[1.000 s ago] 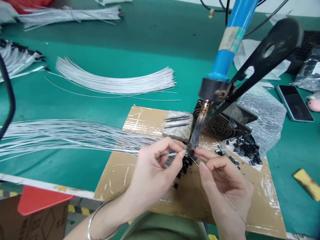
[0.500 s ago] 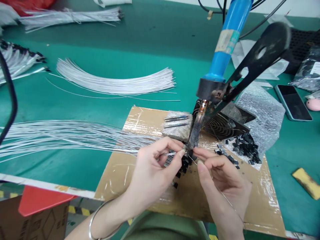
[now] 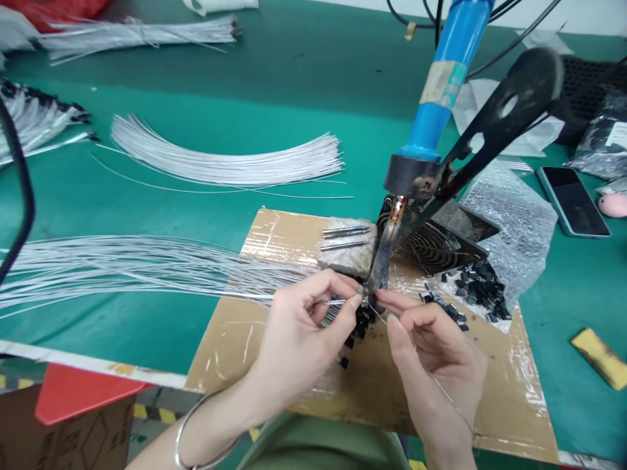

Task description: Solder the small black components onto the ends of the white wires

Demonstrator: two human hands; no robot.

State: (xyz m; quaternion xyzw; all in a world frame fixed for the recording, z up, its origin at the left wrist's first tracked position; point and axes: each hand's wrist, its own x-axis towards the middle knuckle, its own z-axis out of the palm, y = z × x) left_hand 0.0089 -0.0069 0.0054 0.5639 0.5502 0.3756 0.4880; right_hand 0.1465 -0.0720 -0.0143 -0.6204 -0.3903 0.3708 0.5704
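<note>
My left hand [image 3: 304,333] is closed in a pinch on a thin silvery wire [image 3: 334,301], its end right at the tip of a soldering iron. The soldering iron [image 3: 434,104], blue-handled, points down from a black metal bracket [image 3: 509,104]. Between the thumb and fingers of my right hand [image 3: 435,365] runs thin solder wire [image 3: 379,314], which reaches toward the iron's tip and trails back across the palm. Fingertips partly hide the joint. Below it lie wire ends with small black pieces [image 3: 361,321] on them.
Cardboard [image 3: 235,352] covers the work spot. A grey block [image 3: 345,258] bears several metal rods. Loose black pieces [image 3: 482,287] lie on bubble wrap [image 3: 524,222], near a fan [image 3: 431,248]. White wire bundles [image 3: 230,160], a phone [image 3: 575,202] and a yellow sponge [image 3: 598,358] lie around.
Hardly anything differs: my right hand has shifted very slightly left. My left hand and the iron stay in place.
</note>
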